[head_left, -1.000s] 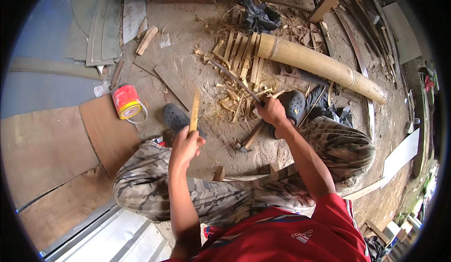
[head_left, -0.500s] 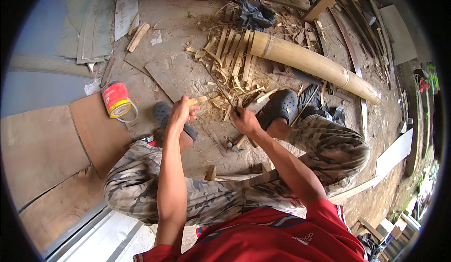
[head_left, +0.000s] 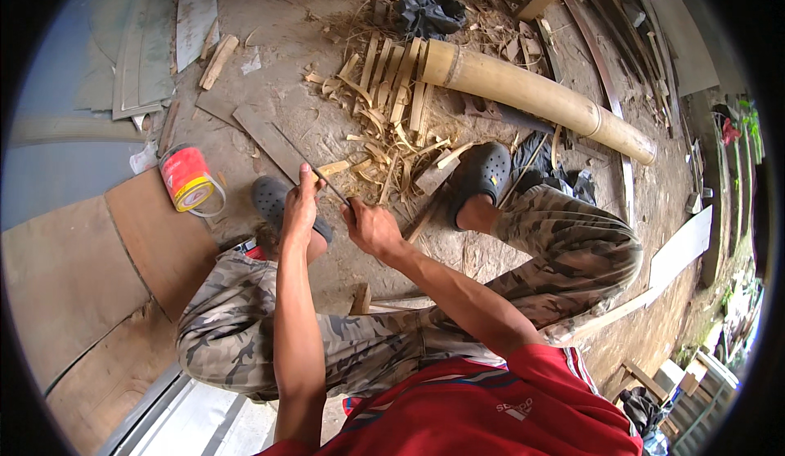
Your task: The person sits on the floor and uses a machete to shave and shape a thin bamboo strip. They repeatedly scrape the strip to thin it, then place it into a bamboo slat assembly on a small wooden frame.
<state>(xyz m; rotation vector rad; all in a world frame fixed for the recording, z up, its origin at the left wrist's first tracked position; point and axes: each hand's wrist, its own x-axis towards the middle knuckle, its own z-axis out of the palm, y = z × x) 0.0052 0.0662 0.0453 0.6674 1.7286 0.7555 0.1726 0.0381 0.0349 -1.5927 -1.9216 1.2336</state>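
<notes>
My left hand (head_left: 300, 213) is closed on the near end of a short split bamboo strip (head_left: 334, 167), which points away to the right toward the shavings. In my right hand (head_left: 374, 229) is the handle end of a long, thin, dark-bladed knife (head_left: 296, 147). Its blade slants up to the left, crossing the strip just beyond my left fingers; the left thumb lies at or close to the blade. Whether the edge bites into the strip is too small to tell. Curled bamboo shavings (head_left: 378, 149) lie on the ground ahead of both hands.
Several split bamboo strips (head_left: 395, 71) lie beside a thick bamboo pole (head_left: 523, 86). To the left stands a red and yellow bucket (head_left: 188, 179). A flat board (head_left: 266, 139) lies beyond my left shoe (head_left: 268, 197); my right shoe (head_left: 484, 174) is beside the shavings. Black plastic (head_left: 427, 8) lies farther off.
My right hand has moved left toward my left hand, bringing the knife blade from beside the bamboo strip to across it. The view has shifted slightly.
</notes>
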